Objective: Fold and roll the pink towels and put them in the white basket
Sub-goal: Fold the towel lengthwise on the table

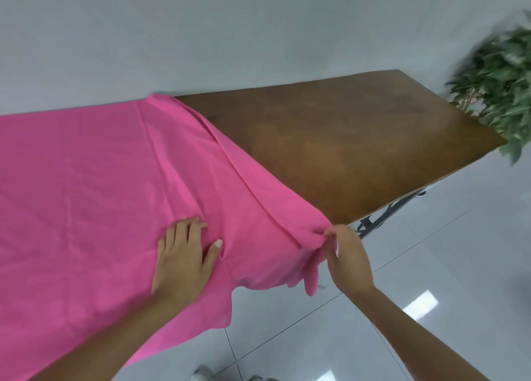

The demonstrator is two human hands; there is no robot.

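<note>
A large pink towel point(94, 179) lies spread over the left part of a brown wooden table point(330, 145), with its near edge hanging over the table's front. My left hand point(184, 254) presses flat on the towel near the front edge, fingers straight. My right hand point(344, 254) pinches the towel's right corner at the table's front edge, and a fold of cloth runs from there toward the back. No white basket is in view.
A green leafy plant point(500, 93) stands past the table's right end. A pale wall runs behind the table. Glossy white floor tiles point(431, 265) lie on the right, with the table's dark metal legs point(382, 214) showing under the edge. My shoes point(204, 373) show at the bottom.
</note>
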